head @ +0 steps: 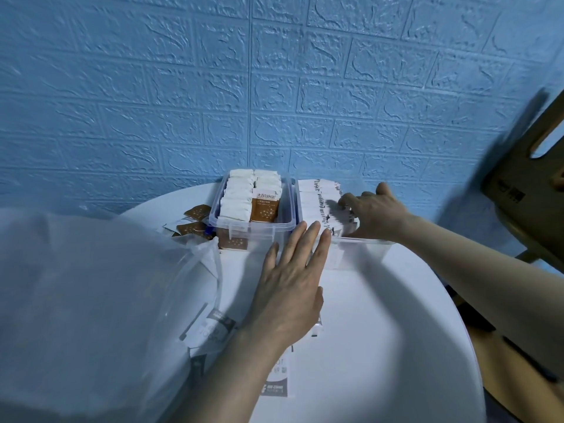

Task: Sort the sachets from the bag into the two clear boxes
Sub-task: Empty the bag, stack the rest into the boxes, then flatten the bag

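Two clear boxes stand side by side at the back of the round white table. The left box holds upright rows of brown-and-white sachets. The right box holds a row of white sachets with black print. My right hand reaches into the right box, fingers pressed on that row. My left hand lies flat, fingers spread, against the right box's near left corner, over a pile of white sachets on the table. The large translucent plastic bag fills the left foreground.
Loose brown sachets lie on the table left of the left box, one leaning against its front. A blue embossed brick wall stands right behind the boxes. A cardboard carton sits to the right, beyond the table edge.
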{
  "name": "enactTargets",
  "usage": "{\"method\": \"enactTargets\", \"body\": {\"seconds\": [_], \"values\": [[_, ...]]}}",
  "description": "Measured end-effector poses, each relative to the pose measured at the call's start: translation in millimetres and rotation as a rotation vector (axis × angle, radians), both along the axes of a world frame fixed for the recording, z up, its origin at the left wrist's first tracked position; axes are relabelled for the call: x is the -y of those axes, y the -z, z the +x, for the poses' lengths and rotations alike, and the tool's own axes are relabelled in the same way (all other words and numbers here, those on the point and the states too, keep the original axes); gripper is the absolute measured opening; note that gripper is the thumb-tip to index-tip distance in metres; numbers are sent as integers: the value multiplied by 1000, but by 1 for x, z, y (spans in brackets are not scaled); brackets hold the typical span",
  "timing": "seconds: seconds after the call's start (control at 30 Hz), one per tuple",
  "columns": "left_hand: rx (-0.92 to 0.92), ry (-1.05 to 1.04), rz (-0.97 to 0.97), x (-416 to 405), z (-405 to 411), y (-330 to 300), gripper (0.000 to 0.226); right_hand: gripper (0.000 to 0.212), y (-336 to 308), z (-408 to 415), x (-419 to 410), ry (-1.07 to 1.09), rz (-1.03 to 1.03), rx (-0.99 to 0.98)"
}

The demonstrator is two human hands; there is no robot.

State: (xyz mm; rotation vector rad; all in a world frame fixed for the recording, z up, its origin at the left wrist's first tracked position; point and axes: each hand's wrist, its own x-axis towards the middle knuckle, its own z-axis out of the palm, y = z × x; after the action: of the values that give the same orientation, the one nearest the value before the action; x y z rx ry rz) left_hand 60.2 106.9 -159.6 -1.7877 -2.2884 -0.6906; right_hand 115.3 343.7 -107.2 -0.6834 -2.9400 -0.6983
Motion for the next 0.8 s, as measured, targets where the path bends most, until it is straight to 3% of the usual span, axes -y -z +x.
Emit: {"method": "enactTargets", "body": {"seconds": [0.23,0.5,0.63,0.8], "values": [[-2,2,20,-2,-1,4,81,63,2,1,-1,33,-265,-131],[6,0,17,-2,0,3,81,66,-3,1,3,-48,-155,-53],[1,2,52,-3,-3,7,82,66,-1,-1,3,-25,-281,-61],[-6,7,57,-3,-2,9,83,93,-10,-2,9,131,-499,-68]]}}
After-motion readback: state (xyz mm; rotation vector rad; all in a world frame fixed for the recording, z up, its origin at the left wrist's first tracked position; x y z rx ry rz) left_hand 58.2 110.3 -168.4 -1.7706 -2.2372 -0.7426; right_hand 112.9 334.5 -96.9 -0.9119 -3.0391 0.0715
